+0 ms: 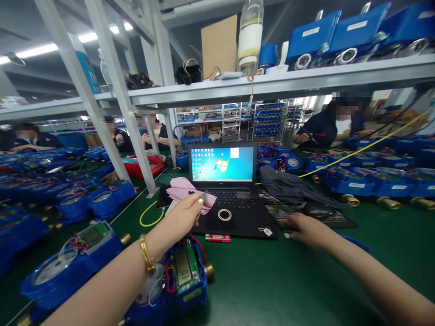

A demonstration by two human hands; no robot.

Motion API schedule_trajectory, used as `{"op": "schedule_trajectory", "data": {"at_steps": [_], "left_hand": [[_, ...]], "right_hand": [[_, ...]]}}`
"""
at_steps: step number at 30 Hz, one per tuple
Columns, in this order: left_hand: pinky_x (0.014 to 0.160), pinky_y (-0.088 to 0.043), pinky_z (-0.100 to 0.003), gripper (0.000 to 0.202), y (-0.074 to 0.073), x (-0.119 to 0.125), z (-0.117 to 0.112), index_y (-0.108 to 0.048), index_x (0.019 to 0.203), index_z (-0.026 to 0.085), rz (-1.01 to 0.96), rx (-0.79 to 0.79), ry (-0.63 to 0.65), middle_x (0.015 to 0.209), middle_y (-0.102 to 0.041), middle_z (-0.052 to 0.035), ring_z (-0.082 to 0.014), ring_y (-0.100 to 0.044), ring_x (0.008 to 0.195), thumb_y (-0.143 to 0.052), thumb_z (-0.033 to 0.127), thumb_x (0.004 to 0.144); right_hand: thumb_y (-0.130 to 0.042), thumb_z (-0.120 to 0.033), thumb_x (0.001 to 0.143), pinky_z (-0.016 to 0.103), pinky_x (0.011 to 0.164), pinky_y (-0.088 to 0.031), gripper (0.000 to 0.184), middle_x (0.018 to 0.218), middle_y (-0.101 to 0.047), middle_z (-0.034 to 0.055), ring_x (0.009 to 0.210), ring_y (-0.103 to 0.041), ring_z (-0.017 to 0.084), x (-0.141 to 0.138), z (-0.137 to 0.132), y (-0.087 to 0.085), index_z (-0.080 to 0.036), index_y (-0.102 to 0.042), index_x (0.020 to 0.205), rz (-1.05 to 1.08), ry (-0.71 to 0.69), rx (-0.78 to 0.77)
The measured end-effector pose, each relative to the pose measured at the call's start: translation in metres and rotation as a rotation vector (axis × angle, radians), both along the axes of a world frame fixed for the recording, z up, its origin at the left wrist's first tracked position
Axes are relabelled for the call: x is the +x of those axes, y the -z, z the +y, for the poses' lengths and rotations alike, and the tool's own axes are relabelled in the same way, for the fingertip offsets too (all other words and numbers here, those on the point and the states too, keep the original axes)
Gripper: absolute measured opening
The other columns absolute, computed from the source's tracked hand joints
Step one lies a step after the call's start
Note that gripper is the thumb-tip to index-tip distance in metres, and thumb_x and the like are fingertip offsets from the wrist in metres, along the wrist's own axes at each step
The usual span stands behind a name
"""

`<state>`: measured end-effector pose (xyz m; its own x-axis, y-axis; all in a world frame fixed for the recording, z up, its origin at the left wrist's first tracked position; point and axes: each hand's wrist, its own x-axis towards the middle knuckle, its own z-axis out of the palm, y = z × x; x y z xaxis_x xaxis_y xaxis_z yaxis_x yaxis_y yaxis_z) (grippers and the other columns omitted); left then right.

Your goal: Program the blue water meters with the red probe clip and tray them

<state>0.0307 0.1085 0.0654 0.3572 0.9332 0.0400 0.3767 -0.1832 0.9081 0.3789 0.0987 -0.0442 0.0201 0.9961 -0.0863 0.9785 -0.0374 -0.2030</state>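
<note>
The pink cloth lay over the left front corner of the laptop (238, 206), spilling onto its keyboard, and the left grip (188, 212) was at the cloth (183, 188). Its fingers were drawn together with a small shiny bit at their tips; whether they pinched the cloth could not be told. The right grip (304, 230) was low beside the mouse pad (344, 222), near the mouse (319, 209), fingers curled; whether they held the pale scrap at their tips was also unclear.

The cloth looked light, limp and hardly breakable, so a pinch at a loose fold or edge would probably have served, clear of the keys. The blue meter (190, 283) on the green surface (258, 280), under the left forearm, seemed heavier and stiff; its casing sides or brass end looked safer to hold than the exposed display and thin wires.
</note>
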Motion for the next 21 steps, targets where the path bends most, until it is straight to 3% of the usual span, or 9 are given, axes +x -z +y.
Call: {"op": "schedule_trajectory", "data": {"at_steps": [5,9,10,13,16,21], "left_hand": [[0.051,-0.031,-0.023,0.01,0.009,0.034,0.026,-0.046,0.076,0.017,0.065,-0.187,0.106,0.058,-0.041,0.0063,-0.0095,-0.038,0.05,-0.042,0.021,0.084],[0.051,-0.032,-0.023,0.019,0.026,0.042,0.035,-0.047,0.072,0.017,0.104,-0.289,0.151,0.059,-0.044,0.0055,-0.009,-0.041,0.051,-0.046,0.026,0.088],[0.051,-0.031,-0.023,0.019,0.03,0.042,0.036,-0.048,0.072,0.016,0.11,-0.304,0.155,0.06,-0.045,0.0052,-0.009,-0.041,0.051,-0.047,0.027,0.088],[0.05,-0.027,-0.023,0.02,0.036,0.041,0.036,-0.051,0.072,0.016,0.111,-0.338,0.17,0.059,-0.045,0.0048,-0.0088,-0.04,0.051,-0.047,0.03,0.086],[0.05,-0.025,-0.023,0.02,0.035,0.039,0.035,-0.052,0.072,0.015,0.091,-0.359,0.195,0.058,-0.044,0.0051,-0.0084,-0.038,0.05,-0.048,0.032,0.083],[0.048,-0.024,-0.024,0.022,0.03,0.033,0.038,-0.049,0.073,0.017,0.053,-0.441,0.218,0.056,-0.041,0.0058,-0.008,-0.036,0.048,-0.049,0.037,0.08]], "right_hand": [[-0.061,-0.009,0.066,0.035,0.07,-0.042,0.017,0.08,-0.063,0.0072,0.076,-0.059,0.024,0.008,-0.001,0.009,-0.014,-0.057,0.082,0.01,-0.016,0.011],[-0.052,-0.021,0.075,0.035,0.069,-0.042,0.004,0.081,-0.062,0.0114,0.077,-0.059,0.025,0.011,-0.002,-0.011,-0.018,-0.05,0.075,0.154,-0.073,0.106],[-0.046,-0.027,0.08,0.034,0.068,-0.043,0.009,0.081,-0.062,0.0108,0.077,-0.059,0.024,0.008,-0.002,-0.019,-0.019,-0.048,0.077,0.215,-0.11,0.125],[-0.026,-0.04,0.091,0.027,0.064,-0.045,0.027,0.079,-0.062,0.0057,0.073,-0.059,0.018,-0.017,-0.001,-0.04,-0.02,-0.043,0.084,0.41,-0.258,0.141],[-0.019,-0.045,0.092,0.023,0.056,-0.041,0.034,0.068,-0.053,-0.0001,0.061,-0.052,0.014,-0.057,0.003,-0.05,-0.021,-0.04,0.083,0.506,-0.35,0.183],[-0.046,-0.044,0.083,0.024,0.05,-0.024,0.028,0.058,-0.042,-0.0036,0.053,-0.037,0.012,-0.109,0.011,-0.047,-0.021,-0.039,0.069,0.476,-0.426,0.302]]}}
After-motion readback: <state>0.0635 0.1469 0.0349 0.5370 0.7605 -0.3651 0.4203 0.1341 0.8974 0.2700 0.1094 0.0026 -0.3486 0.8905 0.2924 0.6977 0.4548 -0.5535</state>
